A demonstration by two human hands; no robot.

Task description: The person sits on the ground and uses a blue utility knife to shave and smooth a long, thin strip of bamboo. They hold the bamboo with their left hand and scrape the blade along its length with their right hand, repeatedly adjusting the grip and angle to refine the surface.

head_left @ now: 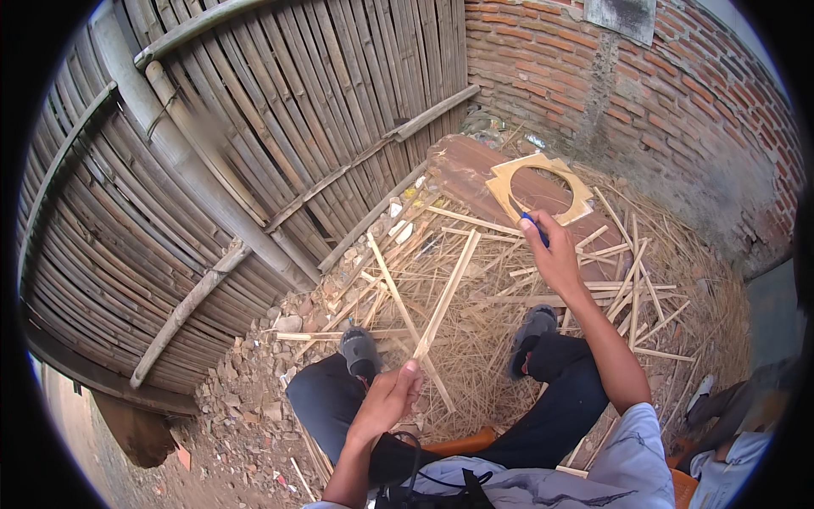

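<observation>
My left hand [390, 400] is closed around the lower end of a pale split-bamboo strip [449, 290], which slants up and away between my feet. My right hand [551, 248], farther forward and to the right, grips a knife by its blue handle [534, 227]; the thin blade points up and left and is hard to make out. Just beyond that hand a tan board with a large round hole [505, 180] lies on a reddish-brown slab [462, 168]. The knife and the bamboo strip are apart.
Loose bamboo strips [632, 297] and straw-like shavings [483, 339] cover the ground around my feet. A bamboo fence [280, 110] stands left, a brick wall [543, 64] behind. Rubble [246, 382] lies along the fence. At lower right, another person's leg [721, 411] shows.
</observation>
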